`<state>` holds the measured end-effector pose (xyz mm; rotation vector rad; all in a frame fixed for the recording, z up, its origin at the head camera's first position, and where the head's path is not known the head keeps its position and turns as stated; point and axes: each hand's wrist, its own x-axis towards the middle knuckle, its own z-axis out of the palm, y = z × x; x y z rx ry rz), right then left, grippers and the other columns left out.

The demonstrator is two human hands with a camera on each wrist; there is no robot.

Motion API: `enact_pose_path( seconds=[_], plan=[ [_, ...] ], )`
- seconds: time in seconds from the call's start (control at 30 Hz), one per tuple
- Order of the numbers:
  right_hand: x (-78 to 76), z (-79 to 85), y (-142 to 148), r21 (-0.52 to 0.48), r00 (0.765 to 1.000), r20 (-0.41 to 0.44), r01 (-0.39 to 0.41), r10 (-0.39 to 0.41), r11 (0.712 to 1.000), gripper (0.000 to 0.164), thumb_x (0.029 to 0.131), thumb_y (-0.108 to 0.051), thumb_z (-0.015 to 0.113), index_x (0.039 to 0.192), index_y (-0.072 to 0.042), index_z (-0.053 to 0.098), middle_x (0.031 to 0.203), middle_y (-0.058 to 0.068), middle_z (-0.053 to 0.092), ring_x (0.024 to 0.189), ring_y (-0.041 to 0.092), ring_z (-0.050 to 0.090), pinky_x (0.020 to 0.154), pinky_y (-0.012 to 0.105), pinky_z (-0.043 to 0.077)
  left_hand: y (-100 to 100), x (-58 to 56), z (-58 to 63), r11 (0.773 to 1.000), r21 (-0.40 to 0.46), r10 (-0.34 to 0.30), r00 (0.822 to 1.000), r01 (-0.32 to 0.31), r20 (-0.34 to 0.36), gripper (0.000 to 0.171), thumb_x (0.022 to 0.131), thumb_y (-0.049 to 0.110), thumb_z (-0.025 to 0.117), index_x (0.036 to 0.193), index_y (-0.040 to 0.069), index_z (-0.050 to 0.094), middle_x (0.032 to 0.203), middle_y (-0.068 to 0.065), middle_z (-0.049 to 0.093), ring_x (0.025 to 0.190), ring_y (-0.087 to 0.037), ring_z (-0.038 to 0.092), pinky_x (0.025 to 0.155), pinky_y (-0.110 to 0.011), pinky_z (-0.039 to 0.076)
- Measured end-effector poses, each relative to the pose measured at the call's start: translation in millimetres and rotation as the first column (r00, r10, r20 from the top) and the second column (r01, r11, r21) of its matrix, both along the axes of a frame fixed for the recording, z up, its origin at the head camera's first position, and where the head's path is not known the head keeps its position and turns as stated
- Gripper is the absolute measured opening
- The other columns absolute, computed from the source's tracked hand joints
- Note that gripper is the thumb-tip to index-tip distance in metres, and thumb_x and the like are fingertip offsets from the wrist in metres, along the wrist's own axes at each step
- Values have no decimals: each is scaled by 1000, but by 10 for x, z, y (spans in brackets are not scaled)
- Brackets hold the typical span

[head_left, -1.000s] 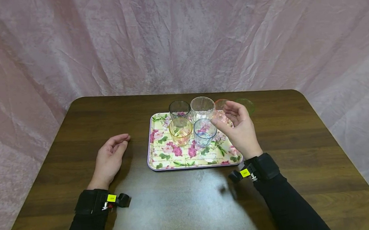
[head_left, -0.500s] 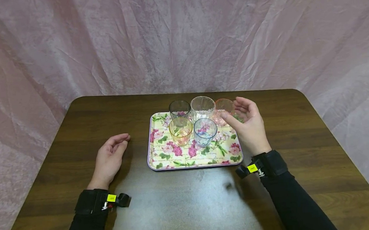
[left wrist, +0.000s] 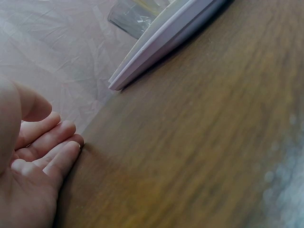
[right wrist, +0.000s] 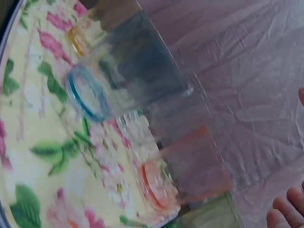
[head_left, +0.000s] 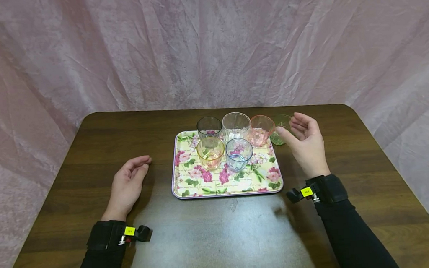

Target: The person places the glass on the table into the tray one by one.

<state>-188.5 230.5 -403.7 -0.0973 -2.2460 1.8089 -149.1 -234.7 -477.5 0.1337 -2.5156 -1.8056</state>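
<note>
In the head view my right hand [head_left: 308, 147] is beside a green glass [head_left: 280, 121] just off the right edge of a floral tray [head_left: 226, 187]. Its thumb overlaps the glass, and its fingers are loosely bent with nothing between them. The right wrist view has the fingertips [right wrist: 287, 209] apart from the glasses. A pink glass [head_left: 260, 132] stands at the tray's back right corner, left of the green one. My left hand [head_left: 127, 185] rests on the table left of the tray, fingers relaxed, holding nothing.
On the tray stand a dark grey glass [head_left: 209, 128], a clear glass [head_left: 236, 126], a yellow glass [head_left: 210, 153] and a blue glass [head_left: 239, 155]. The wooden table [head_left: 99, 160] ends in front of a pink velvet curtain [head_left: 207, 46].
My right hand has moved right, from over the tray's right side past the pink glass to the green glass. The left hand and the glasses have stayed put.
</note>
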Motion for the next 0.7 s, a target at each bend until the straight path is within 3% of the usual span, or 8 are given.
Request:
enact_pose_path(
  seconds=[0.4,0.7],
  plan=[
    [-27,-91,181,-25,997,16,78,-77,997,74,100,-19,81,161,-2,43,148,6,52,144,23,51,130,40,40,-5,-5,-35,1000,-22,1,1000,-1,-8,42,118,29,52,152,6,61,153,-14,66,146,-27,59,102,-2,45],
    [-51,-196,287,8,991,82,109,-109,994,79,100,-31,82,163,-7,41,160,15,47,150,28,49,131,41,39,-2,-10,-28,1000,-29,4,1000,-4,-3,42,118,30,52,152,6,61,153,-13,66,146,-27,59,102,-2,45]
  ],
)
